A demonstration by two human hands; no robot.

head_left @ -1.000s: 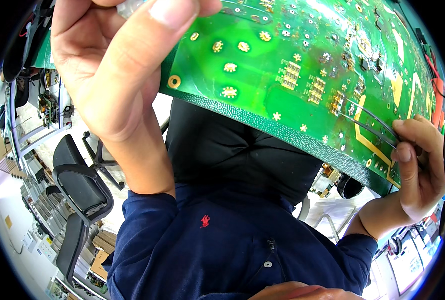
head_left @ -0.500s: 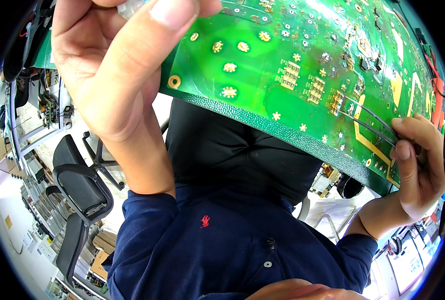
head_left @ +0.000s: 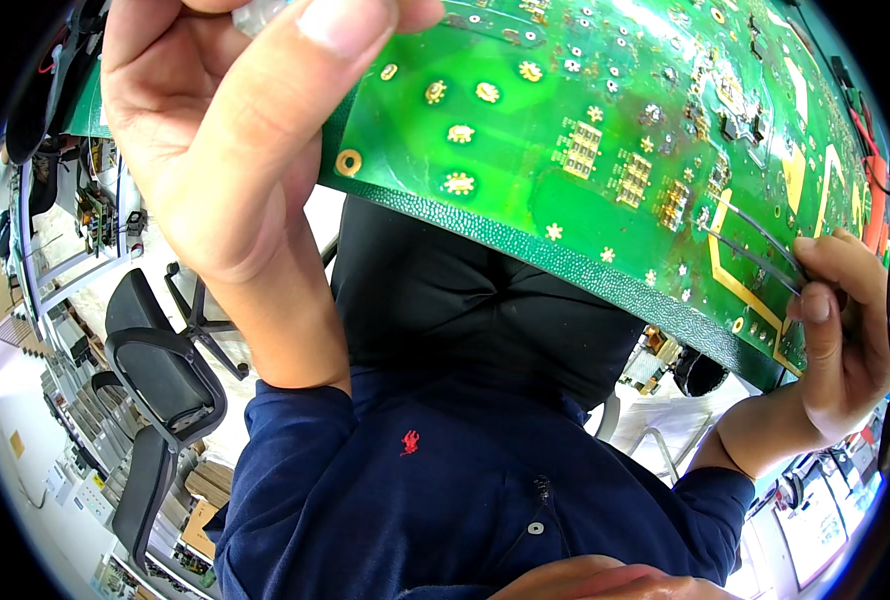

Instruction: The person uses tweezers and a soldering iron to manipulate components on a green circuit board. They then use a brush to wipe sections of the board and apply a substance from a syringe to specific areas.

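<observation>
A large green circuit board (head_left: 525, 205) lies in front of me. My right hand (head_left: 845, 325) is closed on a pair of thin metal tweezers (head_left: 760, 262). Their two tips are slightly apart over the board, just right of a small block of gold-ended components (head_left: 675, 205). Two similar component blocks (head_left: 583, 150) sit further left. My left hand (head_left: 235, 130) is raised at the board's left corner, with thumb and fingers closed around a clear plastic object (head_left: 257, 16). The upper frame edge cuts that object off, so its kind is hidden.
A green textured mat edge (head_left: 435, 212) runs under the board's near side. A red and black cable or tool (head_left: 875, 205) stands at the far right. Black office chairs (head_left: 160, 350) and a shelf with circuit boards (head_left: 95, 215) are off to the left.
The tweezers and my right hand have shifted slightly right, and the tips have come away from the component block. My left hand stays nearly still.
</observation>
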